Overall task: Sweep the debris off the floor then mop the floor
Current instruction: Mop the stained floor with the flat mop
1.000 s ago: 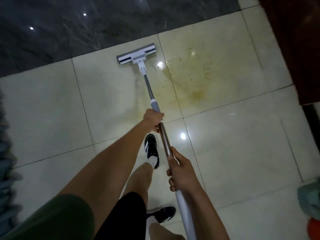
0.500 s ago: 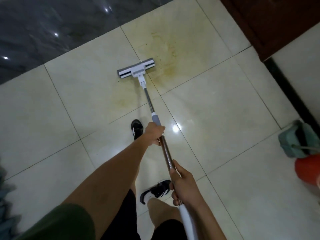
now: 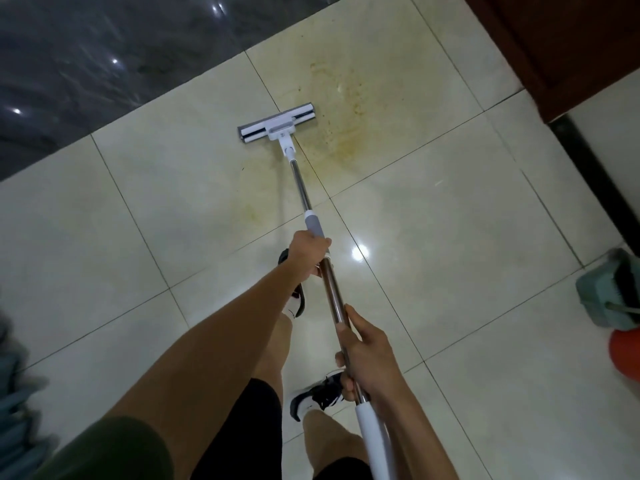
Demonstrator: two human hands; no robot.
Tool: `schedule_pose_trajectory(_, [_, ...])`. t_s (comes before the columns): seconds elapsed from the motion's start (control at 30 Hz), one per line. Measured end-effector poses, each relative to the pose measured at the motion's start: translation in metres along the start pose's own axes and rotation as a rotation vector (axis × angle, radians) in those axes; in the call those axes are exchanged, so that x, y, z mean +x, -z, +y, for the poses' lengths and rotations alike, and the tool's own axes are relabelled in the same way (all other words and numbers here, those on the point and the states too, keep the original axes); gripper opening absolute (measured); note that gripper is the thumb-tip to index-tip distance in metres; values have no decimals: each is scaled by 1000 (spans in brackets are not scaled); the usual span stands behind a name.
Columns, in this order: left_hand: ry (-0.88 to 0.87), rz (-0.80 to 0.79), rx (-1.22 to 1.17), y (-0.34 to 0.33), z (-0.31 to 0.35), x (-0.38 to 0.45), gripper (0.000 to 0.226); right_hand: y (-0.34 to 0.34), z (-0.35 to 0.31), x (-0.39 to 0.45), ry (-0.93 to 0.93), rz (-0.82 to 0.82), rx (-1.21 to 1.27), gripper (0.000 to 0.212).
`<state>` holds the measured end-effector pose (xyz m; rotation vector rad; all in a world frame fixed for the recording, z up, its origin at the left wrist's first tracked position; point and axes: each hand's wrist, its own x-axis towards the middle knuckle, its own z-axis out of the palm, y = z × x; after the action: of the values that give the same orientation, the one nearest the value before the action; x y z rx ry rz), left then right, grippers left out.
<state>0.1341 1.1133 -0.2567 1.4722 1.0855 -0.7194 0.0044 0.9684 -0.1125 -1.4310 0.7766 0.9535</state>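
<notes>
Yellow stain (image 3: 346,133), far floor (image 3: 485,237); mop (image 3: 277,125) at its left edge. Left hand (image 3: 308,249), right hand (image 3: 367,355) wrapped round pole. Risk: smearing stain leftward; slipping on wet tile.

A dark marble-patterned floor band (image 3: 104,64) runs along the upper left and reflects small points of light. A dark brown wooden door (image 3: 571,39) fills the upper right, well to the right of the band. A black skirting strip (image 3: 595,174) runs just below the door. An orange rounded object (image 3: 625,355) sits at the right edge, far below the door. A blurred blue-grey object (image 3: 15,403) occupies the lower left edge, well below the band.
</notes>
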Motion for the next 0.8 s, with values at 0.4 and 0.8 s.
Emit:
schedule_pose_trajectory(0.4, [-54,55,80,78,225,148,29,-93,-203,155,46,-28,68,27])
schedule_pose_trajectory(0.8, [-43,39,186,105,269,173,33,-129,-231,181,36,-29,135,41])
